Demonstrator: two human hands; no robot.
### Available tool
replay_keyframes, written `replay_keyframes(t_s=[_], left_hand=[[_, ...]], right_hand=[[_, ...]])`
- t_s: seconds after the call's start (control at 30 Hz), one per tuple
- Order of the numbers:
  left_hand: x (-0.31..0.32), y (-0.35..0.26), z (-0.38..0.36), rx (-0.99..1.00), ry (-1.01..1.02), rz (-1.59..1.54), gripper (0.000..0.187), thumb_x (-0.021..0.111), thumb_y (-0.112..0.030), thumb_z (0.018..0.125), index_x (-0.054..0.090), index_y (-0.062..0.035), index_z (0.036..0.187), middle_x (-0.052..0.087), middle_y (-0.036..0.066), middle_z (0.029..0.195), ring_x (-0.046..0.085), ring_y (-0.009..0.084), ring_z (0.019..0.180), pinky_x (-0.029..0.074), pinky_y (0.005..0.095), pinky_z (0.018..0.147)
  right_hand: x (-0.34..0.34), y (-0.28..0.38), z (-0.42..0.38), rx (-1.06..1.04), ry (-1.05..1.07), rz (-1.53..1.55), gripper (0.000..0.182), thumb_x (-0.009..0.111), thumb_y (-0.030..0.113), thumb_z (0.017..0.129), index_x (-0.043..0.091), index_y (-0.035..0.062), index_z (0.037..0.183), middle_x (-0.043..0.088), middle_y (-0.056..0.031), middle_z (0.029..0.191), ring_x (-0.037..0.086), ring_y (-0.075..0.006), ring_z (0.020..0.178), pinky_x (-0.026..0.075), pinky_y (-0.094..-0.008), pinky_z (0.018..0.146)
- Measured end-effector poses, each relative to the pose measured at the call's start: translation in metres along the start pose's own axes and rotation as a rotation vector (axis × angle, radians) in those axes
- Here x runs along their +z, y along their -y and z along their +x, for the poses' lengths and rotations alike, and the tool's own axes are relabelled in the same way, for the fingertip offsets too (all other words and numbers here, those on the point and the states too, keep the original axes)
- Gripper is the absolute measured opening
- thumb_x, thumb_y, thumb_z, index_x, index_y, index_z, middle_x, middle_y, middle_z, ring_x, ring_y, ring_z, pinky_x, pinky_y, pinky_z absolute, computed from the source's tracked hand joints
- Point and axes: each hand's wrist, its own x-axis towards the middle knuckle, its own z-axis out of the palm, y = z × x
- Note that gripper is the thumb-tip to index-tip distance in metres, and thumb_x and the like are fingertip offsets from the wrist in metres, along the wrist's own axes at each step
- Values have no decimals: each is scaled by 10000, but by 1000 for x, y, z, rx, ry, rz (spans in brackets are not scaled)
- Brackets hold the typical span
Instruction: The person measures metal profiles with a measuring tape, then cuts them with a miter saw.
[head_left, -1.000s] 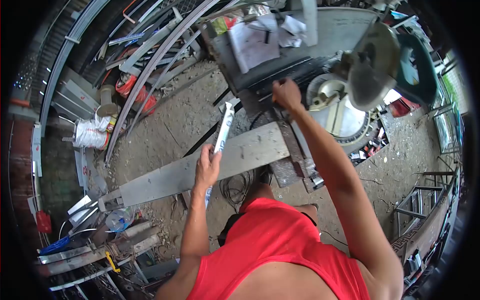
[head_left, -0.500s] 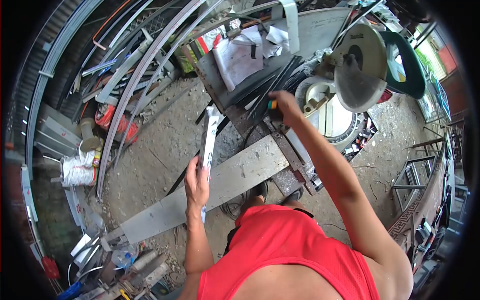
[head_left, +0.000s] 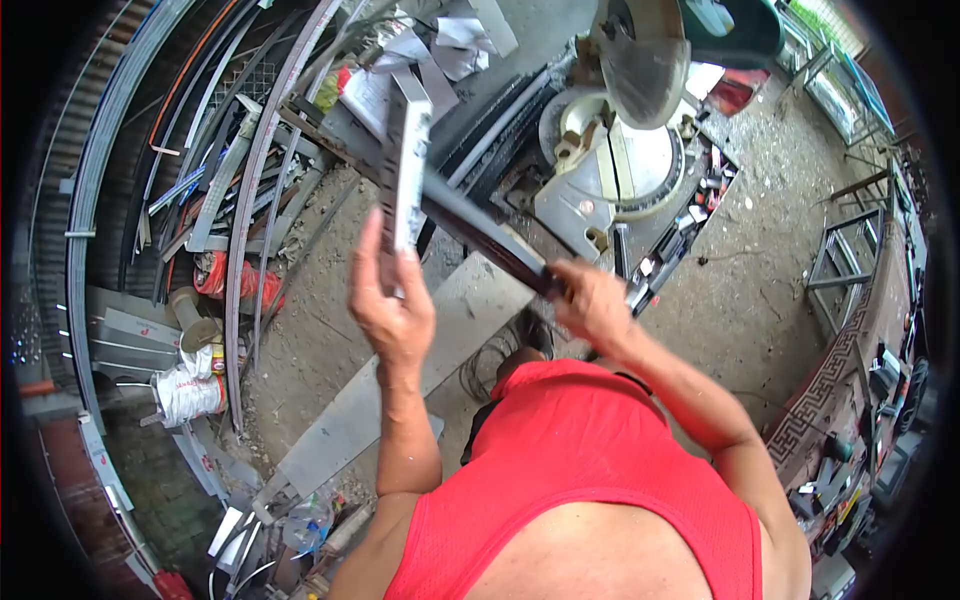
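Two hands, two lengths of metal

Both arms rise from the red shirt point(head_left: 570, 470) at the bottom of the frame. At centre left, the left forearm stands nearly upright, elbow bent, and the left hand point(head_left: 392, 300) is closed around the lower end of a pale, flat printed strip point(head_left: 403, 170), thumb on one side and fingers curled over the other. That strip points up toward the top centre of the frame, tilted only slightly.

At centre right, the right arm bends at the elbow and reaches forward. The right hand point(head_left: 597, 303) is clenched on the near end of a long dark bar point(head_left: 440, 200), which runs diagonally up and left, passing behind the pale strip and on toward the clutter at the upper left.

Below and between the hands, a grey flat plate point(head_left: 460, 320) slants down to the lower left across the dirt floor point(head_left: 310, 300).

Farther off, at top centre, a mitre saw point(head_left: 620, 130) stands with its round blade guard raised over its turntable. Curved metal rails and offcuts point(head_left: 240, 200) fill the upper left, and a white sack point(head_left: 185, 390) lies at the left edge.
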Motion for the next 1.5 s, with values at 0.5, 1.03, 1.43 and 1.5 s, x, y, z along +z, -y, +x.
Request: replay_keyframes(t_s=[0.5,1.03,1.43,1.5], left_hand=[[127,50,-95,7,528,134,407,657,-109,911,667,-131,1318,638,130,1006,649,361,893,525,460,768],[168,52,-68,184,460,148,527,740,-108,822,607,-85,1331,604,183,1125,574,387,1025,463,483,935],[217,58,-66,25,465,405,525,750,-226,875,618,-260,1382,486,176,1021,505,385,950,434,480,860],[227,55,-61,-33,444,377,511,761,-237,870,632,-252,1364,487,182,1027,505,387,957,436,478,863]], right_hand=[[9,-94,40,-355,-118,-209,331,593,30,785,744,174,1042,638,-19,1342,711,-332,831,567,-441,717],[3,-148,52,437,-848,374,471,722,402,933,588,7,1154,673,-222,1073,672,-368,958,533,-421,797],[-1,-208,57,294,-632,33,495,596,401,1003,554,24,1322,619,-273,1286,573,-424,1231,448,-468,1033],[-14,-197,53,303,-763,39,521,684,359,960,575,-19,1300,628,-248,1293,595,-374,1220,448,-445,1044]])
